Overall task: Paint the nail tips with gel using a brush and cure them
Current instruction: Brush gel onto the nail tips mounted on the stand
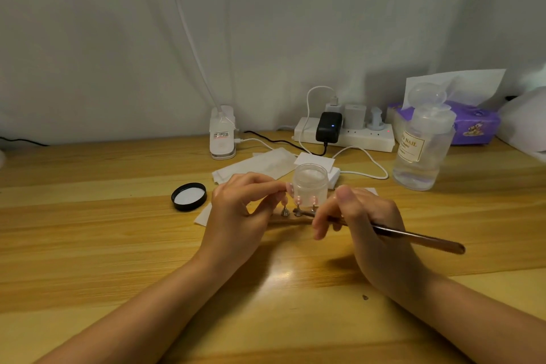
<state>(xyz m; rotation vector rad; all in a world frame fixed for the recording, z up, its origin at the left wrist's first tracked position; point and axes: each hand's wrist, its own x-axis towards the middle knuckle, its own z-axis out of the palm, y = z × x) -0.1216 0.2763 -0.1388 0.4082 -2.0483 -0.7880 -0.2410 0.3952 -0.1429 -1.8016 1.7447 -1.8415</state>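
Pink nail tips stand on small metal holders set in a low strip at the middle of the wooden table. My left hand pinches one pink tip at its fingertips, raised just above the holders. My right hand grips a metallic brush, its handle pointing right and its tip end reaching toward the holders. An open clear gel jar stands right behind the tips. Its black lid lies upturned to the left.
A clear pump bottle labelled NAIL stands at the right. Behind are a white power strip with chargers and cables, a white clip lamp base, a purple tissue pack, and white paper wipes.
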